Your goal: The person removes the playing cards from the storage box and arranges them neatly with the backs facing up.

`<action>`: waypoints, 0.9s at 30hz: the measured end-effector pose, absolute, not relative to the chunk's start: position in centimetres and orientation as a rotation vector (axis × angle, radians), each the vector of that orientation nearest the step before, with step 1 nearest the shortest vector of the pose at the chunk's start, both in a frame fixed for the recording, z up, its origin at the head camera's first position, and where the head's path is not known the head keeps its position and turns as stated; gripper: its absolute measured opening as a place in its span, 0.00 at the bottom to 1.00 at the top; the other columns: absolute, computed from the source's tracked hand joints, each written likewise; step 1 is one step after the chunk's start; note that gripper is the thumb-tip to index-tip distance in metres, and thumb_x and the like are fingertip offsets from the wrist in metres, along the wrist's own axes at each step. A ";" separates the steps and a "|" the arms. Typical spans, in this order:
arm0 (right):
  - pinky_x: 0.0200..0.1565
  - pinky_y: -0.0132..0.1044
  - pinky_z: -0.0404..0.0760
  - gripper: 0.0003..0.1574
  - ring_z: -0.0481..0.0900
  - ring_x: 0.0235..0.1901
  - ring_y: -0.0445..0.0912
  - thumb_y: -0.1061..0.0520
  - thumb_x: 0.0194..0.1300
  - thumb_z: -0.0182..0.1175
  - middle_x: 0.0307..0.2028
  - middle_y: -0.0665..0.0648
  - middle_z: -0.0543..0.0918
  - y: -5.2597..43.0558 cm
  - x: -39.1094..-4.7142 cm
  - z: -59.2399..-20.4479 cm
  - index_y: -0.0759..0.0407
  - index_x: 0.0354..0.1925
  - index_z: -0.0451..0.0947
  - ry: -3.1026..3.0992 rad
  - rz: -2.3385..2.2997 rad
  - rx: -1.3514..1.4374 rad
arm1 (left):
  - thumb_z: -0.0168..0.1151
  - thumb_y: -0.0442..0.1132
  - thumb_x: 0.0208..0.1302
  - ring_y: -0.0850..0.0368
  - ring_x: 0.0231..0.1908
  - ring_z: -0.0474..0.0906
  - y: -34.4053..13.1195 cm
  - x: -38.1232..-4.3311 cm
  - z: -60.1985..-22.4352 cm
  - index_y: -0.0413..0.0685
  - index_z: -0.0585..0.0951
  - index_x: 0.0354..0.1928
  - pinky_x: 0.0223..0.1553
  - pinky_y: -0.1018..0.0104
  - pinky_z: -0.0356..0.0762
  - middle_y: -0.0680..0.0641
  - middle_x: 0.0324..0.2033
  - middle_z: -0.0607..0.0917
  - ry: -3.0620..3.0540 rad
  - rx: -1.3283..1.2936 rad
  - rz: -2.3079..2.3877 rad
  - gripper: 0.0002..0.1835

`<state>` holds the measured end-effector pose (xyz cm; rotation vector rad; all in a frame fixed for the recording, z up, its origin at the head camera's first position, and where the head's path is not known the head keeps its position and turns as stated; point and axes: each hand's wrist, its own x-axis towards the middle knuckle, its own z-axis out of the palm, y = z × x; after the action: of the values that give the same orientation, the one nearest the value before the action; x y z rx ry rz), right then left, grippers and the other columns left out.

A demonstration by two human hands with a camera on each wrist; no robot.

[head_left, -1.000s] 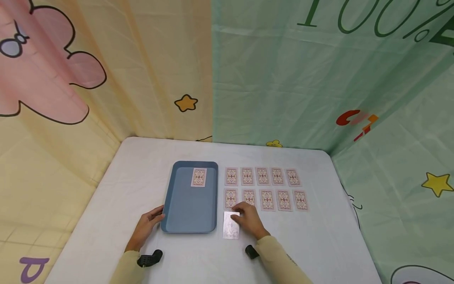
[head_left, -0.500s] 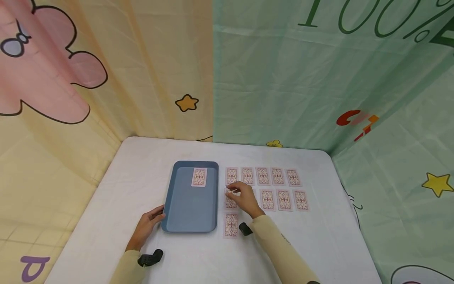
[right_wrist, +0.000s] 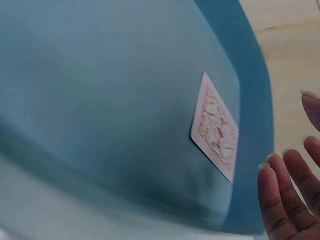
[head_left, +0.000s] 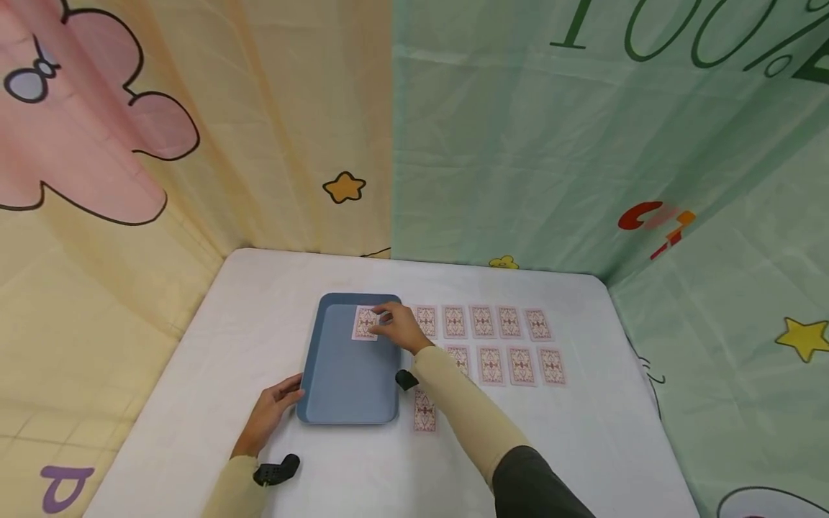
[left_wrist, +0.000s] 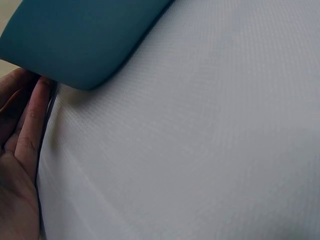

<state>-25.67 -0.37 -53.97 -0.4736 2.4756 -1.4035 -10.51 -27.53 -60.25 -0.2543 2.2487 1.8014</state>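
A blue tray [head_left: 352,388] lies on the white-covered table, a single playing card [head_left: 363,327] back-up near its far right corner. Over that corner hovers my right hand [head_left: 401,327], partly hiding the card. The right wrist view shows the right hand's fingers [right_wrist: 272,197] apart with nothing between them, and the card flat in the tray. My left hand [head_left: 267,417] touches the tray's near left side; in the left wrist view its fairly straight fingers [left_wrist: 34,120] reach the tray's outer edge [left_wrist: 85,50].
Right of the tray, two rows of patterned playing cards [head_left: 490,365] lie back-up, with one more card [head_left: 424,414] in front. My right sleeve [head_left: 466,406] crosses over part of the second row. Printed curtains [head_left: 518,144] enclose the table's back and sides.
My right hand lifts off the front card, now lying flat, and travels left and away from me over the second row to the tray's far corner. The left hand stays put.
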 end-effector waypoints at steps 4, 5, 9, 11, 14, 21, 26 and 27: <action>0.40 0.36 0.75 0.29 0.75 0.41 0.48 0.60 0.58 0.69 0.47 0.61 0.77 -1.9 -26.8 -54.8 0.64 0.57 0.76 2.469 -1.331 -0.354 | 0.57 0.41 0.70 0.66 0.56 0.70 -27.5 -10.5 -60.3 0.33 0.66 0.67 0.51 0.82 0.67 0.34 0.64 0.70 2.245 -0.264 1.808 0.29; 0.41 0.37 0.74 0.29 0.75 0.40 0.48 0.60 0.58 0.69 0.47 0.61 0.77 -2.2 -27.1 -55.0 0.65 0.58 0.75 2.483 -1.304 -0.343 | 0.57 0.41 0.70 0.67 0.55 0.70 -27.5 -10.5 -60.4 0.33 0.66 0.67 0.51 0.82 0.67 0.34 0.64 0.70 2.246 -0.262 1.806 0.29; 0.52 0.42 0.74 0.32 0.74 0.50 0.53 0.60 0.58 0.69 0.55 0.64 0.75 -3.1 -27.9 -55.7 0.67 0.60 0.73 2.547 -1.235 -0.329 | 0.57 0.41 0.70 0.65 0.56 0.71 -27.6 -10.5 -60.5 0.33 0.67 0.67 0.51 0.81 0.67 0.34 0.63 0.71 2.249 -0.261 1.814 0.29; 0.59 0.45 0.70 0.33 0.71 0.57 0.55 0.60 0.59 0.69 0.59 0.65 0.73 -3.5 -28.2 -55.9 0.67 0.61 0.72 2.576 -1.199 -0.324 | 0.58 0.41 0.69 0.65 0.56 0.71 -27.6 -10.5 -60.5 0.33 0.67 0.67 0.51 0.81 0.68 0.34 0.63 0.72 2.257 -0.265 1.815 0.29; 0.64 0.44 0.66 0.34 0.67 0.62 0.55 0.58 0.59 0.68 0.61 0.65 0.70 -3.9 -28.5 -56.4 0.67 0.62 0.71 2.615 -1.130 -0.299 | 0.58 0.41 0.69 0.68 0.55 0.71 -27.5 -10.5 -60.5 0.33 0.68 0.66 0.51 0.81 0.67 0.34 0.62 0.72 2.253 -0.275 1.825 0.28; 0.63 0.44 0.67 0.39 0.68 0.61 0.56 0.60 0.55 0.71 0.62 0.66 0.68 -4.9 -28.4 -56.9 0.67 0.63 0.69 2.622 -1.096 -0.236 | 0.58 0.41 0.69 0.63 0.58 0.70 -27.5 -10.2 -60.3 0.34 0.67 0.67 0.52 0.81 0.67 0.35 0.63 0.72 2.260 -0.283 1.805 0.29; 0.62 0.45 0.69 0.46 0.69 0.61 0.57 0.61 0.50 0.74 0.63 0.66 0.66 -5.2 -28.0 -57.0 0.67 0.65 0.67 2.641 -1.059 -0.214 | 0.57 0.42 0.70 0.52 0.62 0.67 -27.5 -10.2 -60.3 0.34 0.66 0.68 0.52 0.81 0.66 0.35 0.64 0.71 2.273 -0.275 1.786 0.29; 0.62 0.45 0.69 0.46 0.69 0.61 0.58 0.61 0.49 0.75 0.63 0.66 0.66 -5.3 -28.0 -57.0 0.68 0.64 0.67 2.654 -1.056 -0.212 | 0.57 0.42 0.70 0.50 0.63 0.67 -27.5 -10.2 -60.3 0.34 0.66 0.67 0.52 0.81 0.66 0.35 0.63 0.71 2.272 -0.277 1.789 0.29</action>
<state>-27.96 -5.26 -57.04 -0.2116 2.6538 -1.0562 -10.25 -27.54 -60.29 -0.2769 2.2721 1.7886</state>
